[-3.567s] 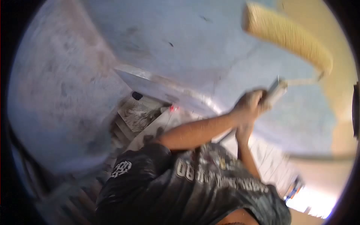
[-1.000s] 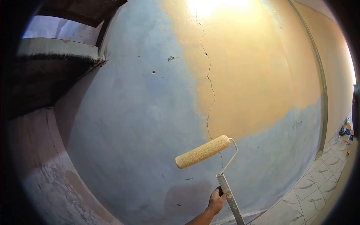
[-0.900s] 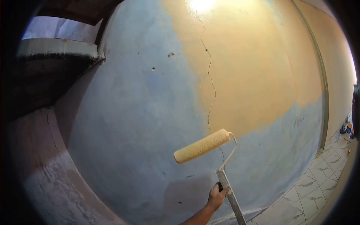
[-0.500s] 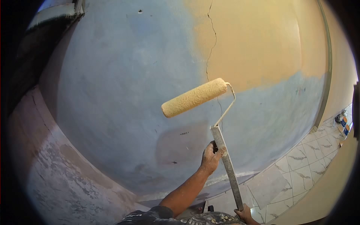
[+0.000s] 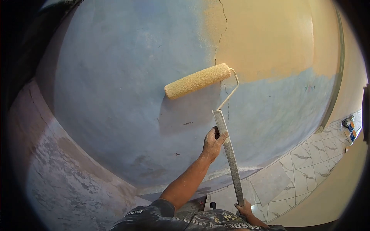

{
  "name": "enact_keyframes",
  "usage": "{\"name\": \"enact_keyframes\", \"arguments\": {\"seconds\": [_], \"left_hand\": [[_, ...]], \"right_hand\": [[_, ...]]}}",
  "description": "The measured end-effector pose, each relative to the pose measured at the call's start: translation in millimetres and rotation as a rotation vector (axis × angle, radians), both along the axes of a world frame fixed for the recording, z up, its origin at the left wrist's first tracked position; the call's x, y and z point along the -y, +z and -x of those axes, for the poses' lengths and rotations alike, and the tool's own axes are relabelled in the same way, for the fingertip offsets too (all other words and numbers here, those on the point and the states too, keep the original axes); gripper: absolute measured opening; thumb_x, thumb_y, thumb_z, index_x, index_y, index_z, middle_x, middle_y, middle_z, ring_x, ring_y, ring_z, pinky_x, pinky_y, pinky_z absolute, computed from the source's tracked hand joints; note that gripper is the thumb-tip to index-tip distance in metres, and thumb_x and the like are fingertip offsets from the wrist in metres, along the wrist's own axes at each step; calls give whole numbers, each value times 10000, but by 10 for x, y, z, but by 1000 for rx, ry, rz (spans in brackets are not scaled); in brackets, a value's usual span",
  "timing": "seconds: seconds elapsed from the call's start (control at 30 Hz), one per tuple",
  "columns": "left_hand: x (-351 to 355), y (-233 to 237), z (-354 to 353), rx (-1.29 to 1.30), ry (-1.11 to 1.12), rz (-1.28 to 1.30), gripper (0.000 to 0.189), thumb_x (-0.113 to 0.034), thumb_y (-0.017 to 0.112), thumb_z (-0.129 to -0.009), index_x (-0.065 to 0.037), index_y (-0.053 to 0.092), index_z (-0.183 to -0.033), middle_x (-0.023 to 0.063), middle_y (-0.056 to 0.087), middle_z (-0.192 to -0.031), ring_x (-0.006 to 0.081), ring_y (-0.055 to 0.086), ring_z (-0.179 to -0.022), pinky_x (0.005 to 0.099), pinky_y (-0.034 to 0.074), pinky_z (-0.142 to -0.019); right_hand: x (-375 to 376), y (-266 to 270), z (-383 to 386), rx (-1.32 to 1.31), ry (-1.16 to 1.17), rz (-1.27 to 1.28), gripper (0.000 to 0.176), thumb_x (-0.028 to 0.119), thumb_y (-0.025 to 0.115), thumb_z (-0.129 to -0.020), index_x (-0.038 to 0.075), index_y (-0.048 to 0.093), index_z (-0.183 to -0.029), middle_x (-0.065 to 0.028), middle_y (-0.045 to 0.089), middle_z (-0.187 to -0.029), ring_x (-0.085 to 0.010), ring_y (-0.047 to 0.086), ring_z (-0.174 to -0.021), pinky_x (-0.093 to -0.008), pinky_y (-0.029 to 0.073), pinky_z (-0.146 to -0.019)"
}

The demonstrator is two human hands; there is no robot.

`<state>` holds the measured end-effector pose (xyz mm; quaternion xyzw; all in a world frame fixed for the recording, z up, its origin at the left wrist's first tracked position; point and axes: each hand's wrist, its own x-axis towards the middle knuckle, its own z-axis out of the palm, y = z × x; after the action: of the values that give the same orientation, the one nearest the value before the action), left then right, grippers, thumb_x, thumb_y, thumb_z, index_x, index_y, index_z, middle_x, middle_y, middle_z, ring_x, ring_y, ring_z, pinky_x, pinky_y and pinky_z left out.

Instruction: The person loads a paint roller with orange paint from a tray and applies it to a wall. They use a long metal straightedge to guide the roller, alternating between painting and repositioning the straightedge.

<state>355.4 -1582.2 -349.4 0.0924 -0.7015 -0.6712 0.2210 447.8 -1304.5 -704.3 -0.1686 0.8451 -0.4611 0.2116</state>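
A paint roller (image 5: 198,81) with a fluffy sleeve coated in cream-yellow paint is held up before a wall (image 5: 115,77). Its bent wire frame joins a long, flat-sided handle (image 5: 231,161) spattered with paint. My left hand (image 5: 214,142) is wrapped around the upper part of this handle, below the wire. Lower down, my right hand (image 5: 245,208) grips the handle's bottom end close to my body. The wall is blue on the left and below, with yellow paint (image 5: 269,38) at the upper right. The sleeve overlaps the blue part in this view, casting a shadow beneath it.
A dark crack (image 5: 221,34) runs down the wall. At left stands a stained, peeling side wall (image 5: 61,165). Marble-patterned tiles (image 5: 304,173) cover the floor at right, with a flat board (image 5: 271,184) on them. Small paint cans (image 5: 351,131) stand at far right.
The roller has moved up the wall, its handle and both my hands rising with it. My view has tilted slightly downward.
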Motion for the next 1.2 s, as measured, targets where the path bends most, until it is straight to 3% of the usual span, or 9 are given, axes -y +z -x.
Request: {"name": "enact_keyframes", "arguments": {"seconds": [0.17, 0.27, 0.43, 0.5, 0.6, 0.77, 0.87, 0.93, 1.2], "left_hand": [[-20, 98, 12, -15, -11, 33, 465, -312, 664, -912, 30, 512, -1187, 70, 575, -962, 146, 552, -879, 313, 481, -790], [-41, 198, 6, -61, 5, 79, 400, -287, 638, -932, 30, 524, -1147, 60, 571, -935, 136, 549, -856, 311, 475, -793], [-137, 452, -92, -124, -17, 141, 481, -361, 672, -901, 34, 541, -1142, 67, 580, -950, 146, 553, -859, 307, 484, -766], [-173, 522, -120, -173, -28, 150, 489, -370, 671, -900, 34, 541, -1142, 67, 581, -947, 145, 553, -857, 307, 485, -764], [-245, 646, -187, -243, -32, 167, 529, -419, 670, -893, 31, 541, -1141, 67, 578, -946, 140, 551, -851, 305, 485, -761], [-351, 805, -292, -246, -35, 140, 610, -508, 645, -886, 4, 505, -1187, 43, 525, -975, 133, 505, -909, 307, 455, -824], [-388, 736, -333, -255, -45, 159, 671, -574, 628, -865, -6, 491, -1195, 36, 506, -999, 131, 481, -938, 310, 432, -862], [-373, 607, -372, -256, -186, 52, 705, -604, 622, -850, -19, 473, -1214, 39, 501, -1035, 136, 484, -965, 319, 419, -888], [-480, 467, -592, -233, -317, 9, 752, -511, 619, -889, -8, 348, -1378, 92, 531, -1140, 166, 536, -1064, 360, 440, -936]], "right_hand": [[56, -62, -40, -68, -12, 27, 517, 434, 765, -721, -17, 560, -869, -266, 639, -811, -459, 631, -819, -497, 497, -695], [102, 113, -49, -90, -13, 22, 492, 416, 759, -736, -15, 562, -869, -261, 641, -813, -453, 634, -819, -492, 494, -690], [165, 351, -134, -93, -28, 78, 485, 407, 759, -742, -17, 566, -875, -252, 638, -798, -442, 638, -792, -480, 492, -674], [194, 529, -195, -50, -38, 88, 436, 327, 730, -746, -18, 582, -968, -248, 631, -824, -446, 619, -801, -463, 486, -701], [241, 573, -271, -116, -68, 144, 461, 388, 746, -759, -19, 567, -878, -245, 630, -774, -444, 634, -772, -480, 489, -675], [321, 799, -346, -145, -82, 102, 435, 368, 730, -777, -24, 570, -878, -249, 628, -775, -450, 633, -777, -481, 488, -675], [351, 1124, -349, -139, -86, 105, 427, 364, 716, -790, -28, 574, -884, -251, 627, -781, -455, 631, -785, -485, 487, -681], [409, 1307, -330, -152, -85, 114, 424, 363, 709, -795, -29, 577, -887, -252, 626, -786, -456, 630, -791, -486, 486, -685], [533, 1917, -285, -32, -48, 184, 413, 349, 698, -817, -30, 583, -937, -258, 628, -827, -450, 624, -826, -467, 488, -705]]}}
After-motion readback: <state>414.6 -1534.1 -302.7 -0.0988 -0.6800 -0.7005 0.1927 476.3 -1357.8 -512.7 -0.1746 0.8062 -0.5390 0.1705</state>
